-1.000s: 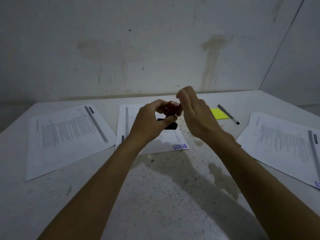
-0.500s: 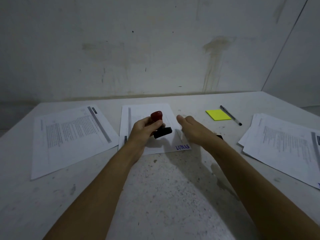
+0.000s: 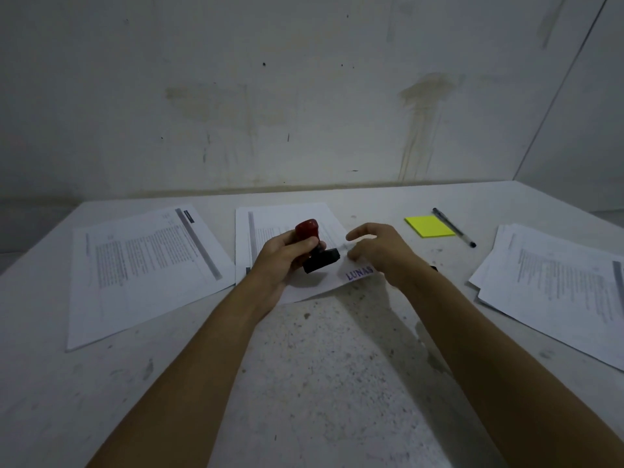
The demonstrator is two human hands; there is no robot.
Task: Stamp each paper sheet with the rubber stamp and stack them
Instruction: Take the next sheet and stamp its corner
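The left hand (image 3: pixel 287 255) wraps its fingers around the red handle of the stamp (image 3: pixel 315 246), holding it tilted clear of the page so the ink cannot smear. The right hand (image 3: pixel 378 253) pinches the near corner of the middle sheet (image 3: pixel 287 217), just beside its purple mark (image 3: pixel 359 273), probably to lift it toward the stack (image 3: pixel 557 285) on the right. An unstamped sheet (image 3: pixel 141 265) waits left.
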